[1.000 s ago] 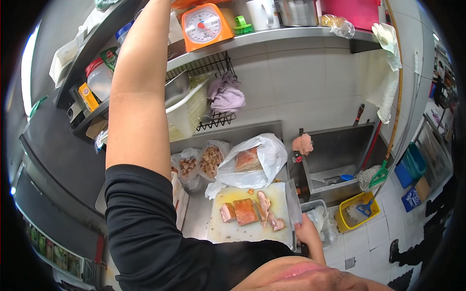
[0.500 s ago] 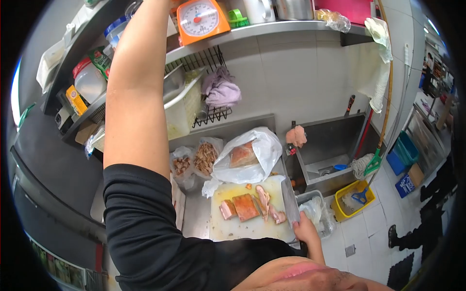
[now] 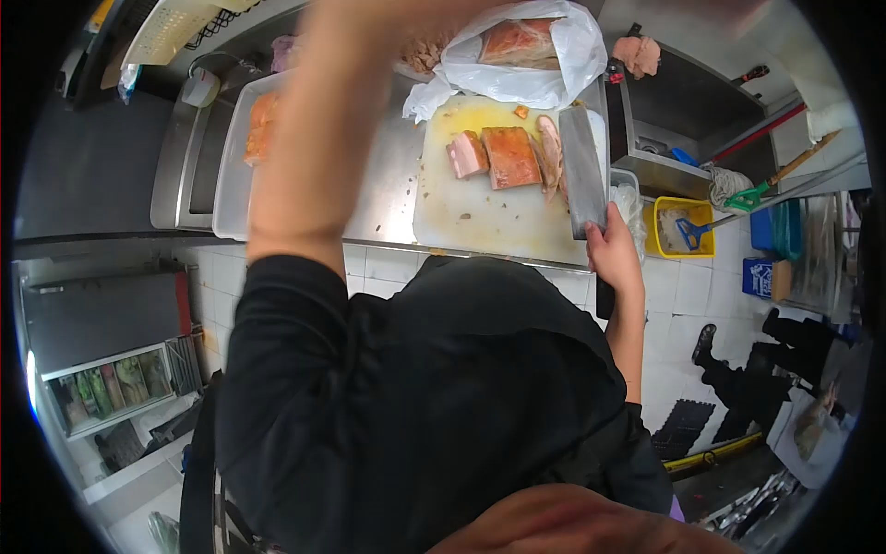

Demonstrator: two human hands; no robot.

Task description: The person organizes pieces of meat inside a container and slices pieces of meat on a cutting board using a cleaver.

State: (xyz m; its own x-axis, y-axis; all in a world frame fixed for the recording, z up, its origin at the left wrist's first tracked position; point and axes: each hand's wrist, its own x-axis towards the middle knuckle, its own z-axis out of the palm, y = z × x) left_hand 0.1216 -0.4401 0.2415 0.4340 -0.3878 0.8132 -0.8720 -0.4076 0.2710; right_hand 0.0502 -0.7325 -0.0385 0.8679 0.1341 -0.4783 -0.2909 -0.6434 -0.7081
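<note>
My right hand (image 3: pixel 613 247) is closed on a cleaver (image 3: pixel 583 171), its wide blade lying over the right side of the white cutting board (image 3: pixel 489 226). On the board are a block of roast pork with browned skin (image 3: pixel 510 157), a smaller pork piece (image 3: pixel 468 154) to its left and a strip of meat (image 3: pixel 550 152) to its right, partly behind the blade. My left arm reaches up across the view. At the top edge my left hand (image 3: pixel 420 11) is smeared by motion and partly cut off; its fingers cannot be made out.
Behind the board a white plastic bag (image 3: pixel 577 78) holds a larger pork slab (image 3: pixel 521 43). A white tub (image 3: pixel 233 171) with orange-brown pieces stands left, partly behind my arm. To the right are a sink (image 3: pixel 678 111) and a yellow bucket (image 3: pixel 660 242). A person's dark-clothed legs (image 3: pixel 748 374) show farther right.
The view has tilted down, so the shelf with the orange scale has left the picture. My left hand has come down from the shelf. The cleaver stays in my right hand.
</note>
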